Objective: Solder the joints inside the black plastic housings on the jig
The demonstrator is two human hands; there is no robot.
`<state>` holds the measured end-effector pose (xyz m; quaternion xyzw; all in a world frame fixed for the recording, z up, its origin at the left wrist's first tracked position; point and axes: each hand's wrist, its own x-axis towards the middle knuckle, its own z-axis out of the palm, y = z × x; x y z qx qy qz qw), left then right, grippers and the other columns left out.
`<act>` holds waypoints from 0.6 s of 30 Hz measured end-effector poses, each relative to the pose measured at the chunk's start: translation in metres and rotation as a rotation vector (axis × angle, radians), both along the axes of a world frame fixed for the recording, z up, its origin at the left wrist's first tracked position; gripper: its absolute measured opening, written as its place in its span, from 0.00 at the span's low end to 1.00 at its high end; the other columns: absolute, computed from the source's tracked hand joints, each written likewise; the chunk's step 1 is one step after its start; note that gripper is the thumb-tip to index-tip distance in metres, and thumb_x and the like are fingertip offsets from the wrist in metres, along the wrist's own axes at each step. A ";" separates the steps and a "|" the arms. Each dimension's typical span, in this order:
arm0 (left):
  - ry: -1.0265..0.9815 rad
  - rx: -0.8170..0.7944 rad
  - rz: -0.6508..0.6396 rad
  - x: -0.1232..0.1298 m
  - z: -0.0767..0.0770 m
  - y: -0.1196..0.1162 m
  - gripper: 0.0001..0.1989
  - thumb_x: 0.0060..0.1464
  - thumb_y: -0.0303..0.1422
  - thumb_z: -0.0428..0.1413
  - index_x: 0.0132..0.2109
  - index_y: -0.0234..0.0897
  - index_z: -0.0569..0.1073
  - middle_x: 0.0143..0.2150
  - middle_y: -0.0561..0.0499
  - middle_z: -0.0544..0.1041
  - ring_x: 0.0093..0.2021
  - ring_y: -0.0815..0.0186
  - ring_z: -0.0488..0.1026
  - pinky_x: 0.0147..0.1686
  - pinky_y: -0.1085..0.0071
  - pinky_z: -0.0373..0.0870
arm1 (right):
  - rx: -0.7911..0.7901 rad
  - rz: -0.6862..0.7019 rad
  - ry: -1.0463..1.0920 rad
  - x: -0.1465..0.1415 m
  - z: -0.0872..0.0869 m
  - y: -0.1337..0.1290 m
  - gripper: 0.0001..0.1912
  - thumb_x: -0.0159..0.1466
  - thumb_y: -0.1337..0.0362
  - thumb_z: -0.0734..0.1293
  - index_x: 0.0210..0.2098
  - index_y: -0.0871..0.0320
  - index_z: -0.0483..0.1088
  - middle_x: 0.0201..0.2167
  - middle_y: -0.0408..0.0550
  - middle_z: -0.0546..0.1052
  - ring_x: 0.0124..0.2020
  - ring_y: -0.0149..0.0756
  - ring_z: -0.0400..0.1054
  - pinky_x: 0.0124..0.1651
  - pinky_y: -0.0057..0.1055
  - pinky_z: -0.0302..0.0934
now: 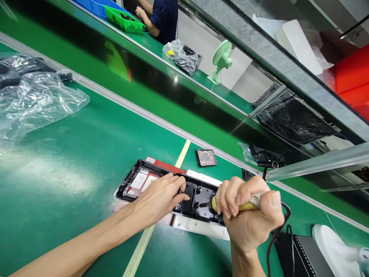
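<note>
A long black plastic housing [131,181] lies on a fixture with white blocks [201,227] on the green table. My right hand [248,211] is wrapped round a yellow-handled corded screwdriver [213,204], whose tip reaches down into the housing's middle. To its left my left hand [165,194] rests over the housing, thumb and fingers bent toward its inner parts with a gap between them. What lies under the left fingers is hidden. Behind the housing sits a small black tray [206,157] full of tiny screws.
Clear plastic bags [43,96] lie at the left. An aluminium rail [115,96] borders the green conveyor. A metal post [317,161] stands at the right, near a black notebook-like object [302,256] and a white base [331,246]. Across the belt are a person [164,21] and a fan [221,57].
</note>
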<state>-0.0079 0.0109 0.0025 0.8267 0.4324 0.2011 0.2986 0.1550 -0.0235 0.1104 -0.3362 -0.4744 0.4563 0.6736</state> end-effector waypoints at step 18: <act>-0.348 0.028 -0.046 0.022 0.068 -0.022 0.33 0.65 0.59 0.35 0.54 0.41 0.70 0.50 0.42 0.75 0.51 0.54 0.71 0.53 0.61 0.69 | 0.168 -0.098 -0.418 0.012 -0.007 -0.007 0.21 0.72 0.56 0.54 0.37 0.57 0.75 0.36 0.49 0.73 0.38 0.36 0.69 0.42 0.37 0.64</act>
